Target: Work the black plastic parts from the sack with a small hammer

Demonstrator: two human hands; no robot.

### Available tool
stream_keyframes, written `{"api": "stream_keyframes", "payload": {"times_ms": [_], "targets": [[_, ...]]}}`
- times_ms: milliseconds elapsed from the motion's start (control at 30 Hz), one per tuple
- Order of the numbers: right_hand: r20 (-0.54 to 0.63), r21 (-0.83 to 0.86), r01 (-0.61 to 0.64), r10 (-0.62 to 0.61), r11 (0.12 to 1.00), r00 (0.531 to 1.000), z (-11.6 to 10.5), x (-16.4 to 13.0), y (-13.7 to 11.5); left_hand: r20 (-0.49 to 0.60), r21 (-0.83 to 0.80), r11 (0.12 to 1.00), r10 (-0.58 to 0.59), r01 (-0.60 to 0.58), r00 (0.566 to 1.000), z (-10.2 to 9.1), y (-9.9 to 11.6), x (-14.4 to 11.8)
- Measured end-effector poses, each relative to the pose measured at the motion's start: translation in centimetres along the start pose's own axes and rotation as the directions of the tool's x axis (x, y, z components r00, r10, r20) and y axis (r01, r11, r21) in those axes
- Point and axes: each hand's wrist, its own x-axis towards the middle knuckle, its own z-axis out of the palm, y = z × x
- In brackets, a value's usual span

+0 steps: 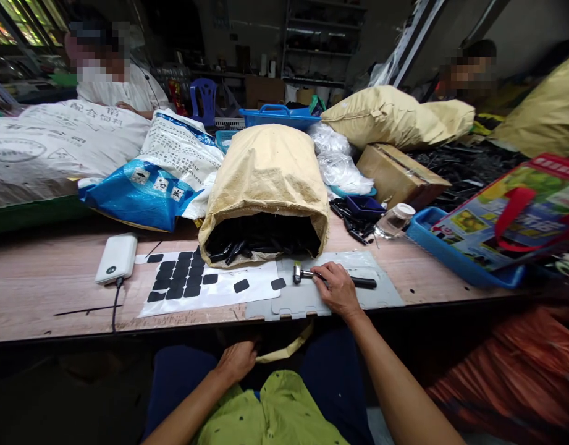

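My right hand [336, 288] is closed around a hammer [364, 282] lying over a grey plate [381, 295] on the bench. The hammer's metal head points left and its black handle sticks out to the right. Below the bench edge, my left hand [238, 360] is held low over my lap with its fingers curled, their tips lost in shadow. It meets the end of a tan strip [284, 353], perhaps a bag's rim. A white sheet [223, 300] bearing several black rounded pads [178, 275] lies left of the hammer.
A tan sack [270, 164] with black pieces in its mouth stands behind the sheet. Left are a white power bank [117, 258] and a blue-white sack [159, 167]; right, a jar [395, 219], a carton [400, 173] and a blue tray [460, 253]. Two people sit opposite.
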Motion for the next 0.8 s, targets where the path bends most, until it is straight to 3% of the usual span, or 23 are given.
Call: {"api": "stream_keyframes", "payload": {"times_ms": [167,267,333,400,467,533,600,667,733,800], "targets": [[-0.003,-0.003,-0.004,0.004,1.0,1.0,-0.1,0.0,-0.1,-0.144,0.084,0.992,0.102,-0.091,0.984,-0.6,0.6,-1.1],[-0.006,-0.006,-0.008,0.008,1.0,1.0,-0.1,0.0,-0.3,-0.276,0.125,0.967,0.248,-0.221,0.928,-1.3,1.7,-2.3],[-0.007,-0.006,-0.011,0.011,1.0,1.0,-0.2,0.0,-0.3,-0.342,0.168,0.902,0.432,-0.399,0.834,-2.1,2.8,-3.4],[-0.007,-0.005,-0.013,0.013,1.0,1.0,-0.2,0.0,-0.3,-0.395,0.216,0.794,0.604,-0.569,0.693,-3.6,4.1,-4.4],[-0.006,-0.002,-0.014,0.014,1.0,1.0,-0.2,0.0,-0.3,-0.495,0.242,0.726,0.663,-0.643,0.562,-6.0,5.5,-4.6],[-0.008,0.004,-0.014,0.014,1.0,1.0,-0.2,0.0,-0.3,-0.656,0.22,0.765,0.576,-0.606,0.489,-9.2,6.5,-3.7],[-0.01,0.01,-0.013,0.013,1.0,1.0,-0.1,0.0,-0.3,-0.797,0.146,0.862,0.392,-0.485,0.459,-13.0,7.0,-1.8],[-0.011,0.014,-0.01,0.011,1.0,1.0,-0.1,0.0,-0.3,-0.868,0.092,0.947,0.228,-0.309,0.442,-16.6,7.0,0.7],[-0.013,0.015,-0.01,0.01,1.0,1.0,-0.1,0.0,-0.3,-0.884,0.069,0.984,0.136,-0.163,0.446,-19.3,6.5,3.1],[-0.013,0.013,-0.012,0.012,1.0,1.0,-0.1,0.0,-0.3,-0.867,0.076,0.996,0.09,-0.049,0.49,-20.9,6.0,5.0]]}}
